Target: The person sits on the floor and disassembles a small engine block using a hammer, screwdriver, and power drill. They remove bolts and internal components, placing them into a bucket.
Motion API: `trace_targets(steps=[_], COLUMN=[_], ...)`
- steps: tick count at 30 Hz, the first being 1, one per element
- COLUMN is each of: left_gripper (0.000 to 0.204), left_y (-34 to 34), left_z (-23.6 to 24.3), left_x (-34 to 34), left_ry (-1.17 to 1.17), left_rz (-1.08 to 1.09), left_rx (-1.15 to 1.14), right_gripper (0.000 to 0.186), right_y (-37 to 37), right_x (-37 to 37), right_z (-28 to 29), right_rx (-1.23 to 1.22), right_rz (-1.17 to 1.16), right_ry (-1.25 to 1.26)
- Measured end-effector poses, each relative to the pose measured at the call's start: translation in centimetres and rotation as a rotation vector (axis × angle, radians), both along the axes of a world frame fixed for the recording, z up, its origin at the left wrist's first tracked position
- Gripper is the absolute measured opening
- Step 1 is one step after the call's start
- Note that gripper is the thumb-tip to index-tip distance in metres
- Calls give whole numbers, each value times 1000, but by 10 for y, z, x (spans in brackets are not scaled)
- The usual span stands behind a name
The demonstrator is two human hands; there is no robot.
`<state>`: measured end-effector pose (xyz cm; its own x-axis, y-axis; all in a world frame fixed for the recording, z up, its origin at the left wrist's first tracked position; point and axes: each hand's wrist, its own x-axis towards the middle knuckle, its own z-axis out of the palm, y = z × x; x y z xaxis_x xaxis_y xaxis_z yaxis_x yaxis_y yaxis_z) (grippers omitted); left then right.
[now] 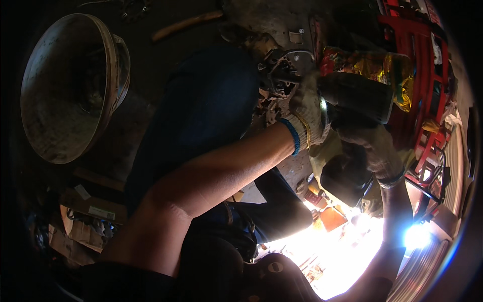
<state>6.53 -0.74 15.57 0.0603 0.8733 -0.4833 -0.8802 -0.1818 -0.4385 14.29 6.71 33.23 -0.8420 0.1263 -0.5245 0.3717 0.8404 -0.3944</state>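
Observation:
My right hand (371, 143), in a dirty knit work glove, is wrapped around a dark power tool (356, 95) with a thick barrel-shaped body. A bulky black block (344, 176) shows below that hand. My left hand (308, 113), in a pale knit glove with a blue cuff, is closed at the tool's front end. Shadow hides what its fingers grip. Just beyond it lies a greasy metal machine part (282, 75) with holes and castings, and a dark shaft reaches toward it from the left hand.
A large round pan-like vessel (65, 90) stands tilted at the left. A wooden handle (187, 26) lies on the far floor. Red metal framework (422, 65) and shiny red-and-gold packaging (375, 68) are at the right. Cardboard boxes (95, 206) sit lower left. Glare washes out the lower right.

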Motion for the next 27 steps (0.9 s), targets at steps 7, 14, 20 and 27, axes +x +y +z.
trace_targets(steps=[7, 14, 20, 27], left_gripper=[45, 42, 42, 46], left_y=[-3, 9, -2, -19], left_z=[8, -11, -6, -16], left_x=[6, 16, 35, 60], left_ry=[84, 56, 459, 1755], left_rz=[18, 41, -44, -396], left_rx=[-25, 74, 234, 683], right_gripper=[14, 31, 37, 81], right_y=[-13, -14, -46, -109], right_x=[8, 26, 75, 126], right_z=[-6, -12, -17, -98], right_rx=[-40, -27, 326, 89], right_rz=[-316, -714, -192, -658], right_ry=[-60, -133, 242, 571])
